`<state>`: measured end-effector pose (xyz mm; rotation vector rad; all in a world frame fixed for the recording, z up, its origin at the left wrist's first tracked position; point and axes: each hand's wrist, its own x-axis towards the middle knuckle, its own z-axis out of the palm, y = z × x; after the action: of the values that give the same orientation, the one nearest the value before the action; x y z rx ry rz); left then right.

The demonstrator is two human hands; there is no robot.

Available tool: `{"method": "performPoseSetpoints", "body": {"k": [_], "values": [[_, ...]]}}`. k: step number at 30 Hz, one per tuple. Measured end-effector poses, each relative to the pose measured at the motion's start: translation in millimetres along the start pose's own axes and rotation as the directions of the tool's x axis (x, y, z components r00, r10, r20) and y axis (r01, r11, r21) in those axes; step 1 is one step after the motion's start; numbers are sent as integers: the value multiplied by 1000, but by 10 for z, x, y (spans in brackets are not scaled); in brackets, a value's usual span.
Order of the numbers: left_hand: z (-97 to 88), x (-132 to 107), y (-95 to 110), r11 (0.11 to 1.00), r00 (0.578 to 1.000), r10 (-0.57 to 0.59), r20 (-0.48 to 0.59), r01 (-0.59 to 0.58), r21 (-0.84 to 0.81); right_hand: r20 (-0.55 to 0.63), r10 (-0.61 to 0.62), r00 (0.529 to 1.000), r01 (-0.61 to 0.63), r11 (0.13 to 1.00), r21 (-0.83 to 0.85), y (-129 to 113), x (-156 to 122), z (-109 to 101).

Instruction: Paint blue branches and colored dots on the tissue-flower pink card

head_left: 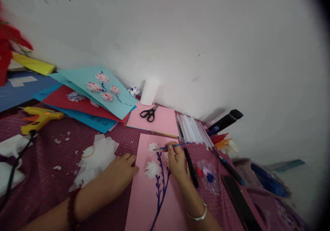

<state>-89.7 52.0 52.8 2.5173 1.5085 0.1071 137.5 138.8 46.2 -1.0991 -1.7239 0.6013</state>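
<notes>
My right hand [177, 162] is closed in a pinch on a thin blue paintbrush [172, 146]. Its tip touches a white tissue flower [153, 147] near the top of a pink paper sheet [144, 200]. A second white flower [151, 169] and a painted dark blue stem with leaves [161, 183] lie below on the sheet. My left hand [123, 171] rests on the sheet's left edge with its fingers curled loosely, holding nothing. Pieces of white tissue [95, 159] lie just left of it.
A yellow glue gun [38, 117] lies at the left. Cyan and red sheets with flowers [100, 90] sit at the back, with black scissors [149, 113] on pink paper. Glue sticks [192, 129], a black marker [191, 167], a paint palette [207, 176] and a phone [239, 203] are at the right.
</notes>
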Motion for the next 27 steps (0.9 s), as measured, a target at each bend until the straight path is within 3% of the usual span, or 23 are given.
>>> {"method": "performPoseSetpoints", "body": {"k": [12, 18, 24, 27], "values": [[-4, -7, 4, 1000, 999, 12, -47, -12, -8, -94, 27, 995, -27, 1000, -1, -36, 10, -50], [10, -14, 15, 1000, 999, 6, -31, -6, 11, 50, -8, 999, 9, 999, -31, -6, -1, 1], [7, -13, 12, 1000, 999, 12, -30, -12, 7, -8, -35, 999, 35, 999, -27, -76, 20, -35], [-6, 2, 1, 1000, 1000, 22, -18, -22, 3, 60, -52, 997, 56, 997, -61, -59, 17, -2]]}}
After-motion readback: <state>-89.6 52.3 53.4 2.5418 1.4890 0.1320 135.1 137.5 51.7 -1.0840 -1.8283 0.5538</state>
